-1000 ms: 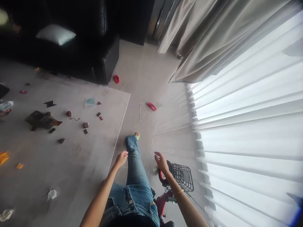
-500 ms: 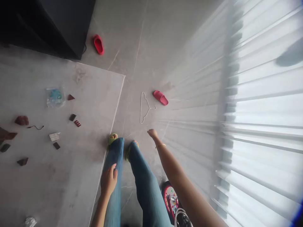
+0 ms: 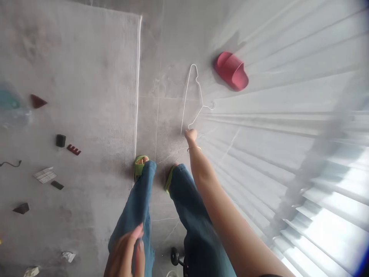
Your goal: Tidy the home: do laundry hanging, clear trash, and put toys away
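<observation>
Firmly pinch the near end of the white hanger [image 3: 202, 105] on the floor [image 3: 170, 127]; the right hand [image 3: 191, 135] curls there, its hold too hidden to tell. The left hand [image 3: 127, 250], loosely parted, looks empty.

place: a home was indicated, probably a living area.
footwear: a red slipper [image 3: 230, 72] was seen on grey tiles [image 3: 170, 115], and green slides [image 3: 140, 168] were worn.
hanger: a white clothes hanger [image 3: 200, 95] was seen near the slipper.
window side: a pale sheer curtain [image 3: 334, 227] was lit from behind.
left: a white-edged mat [image 3: 100, 96] was strewn with small loose pieces [image 3: 60, 141].
</observation>
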`<action>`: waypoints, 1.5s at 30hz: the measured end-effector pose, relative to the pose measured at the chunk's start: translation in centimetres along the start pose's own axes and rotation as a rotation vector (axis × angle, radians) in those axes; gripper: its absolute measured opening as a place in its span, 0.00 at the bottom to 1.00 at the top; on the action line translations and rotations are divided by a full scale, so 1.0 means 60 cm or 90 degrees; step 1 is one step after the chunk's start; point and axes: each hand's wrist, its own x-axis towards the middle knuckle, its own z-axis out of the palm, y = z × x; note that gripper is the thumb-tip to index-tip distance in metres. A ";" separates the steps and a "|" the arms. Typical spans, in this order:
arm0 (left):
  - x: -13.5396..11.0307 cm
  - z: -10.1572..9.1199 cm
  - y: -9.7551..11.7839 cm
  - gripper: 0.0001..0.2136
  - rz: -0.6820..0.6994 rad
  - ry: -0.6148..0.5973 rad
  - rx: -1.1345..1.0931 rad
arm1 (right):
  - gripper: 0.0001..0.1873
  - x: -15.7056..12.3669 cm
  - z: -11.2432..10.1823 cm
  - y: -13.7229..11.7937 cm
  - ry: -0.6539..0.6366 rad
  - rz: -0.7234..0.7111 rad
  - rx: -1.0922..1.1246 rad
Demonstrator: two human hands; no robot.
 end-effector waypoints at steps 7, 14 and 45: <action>0.015 -0.063 -0.015 0.19 0.072 0.089 -0.036 | 0.07 -0.432 -0.217 -0.028 -0.046 -0.093 0.240; 0.010 -0.208 0.285 0.26 0.298 -0.027 -0.340 | 0.21 -0.921 -0.608 -0.029 -0.209 -0.271 0.517; -0.246 -0.659 0.724 0.20 0.729 -0.064 -0.699 | 0.23 -1.580 -1.228 -0.199 1.174 -1.135 0.276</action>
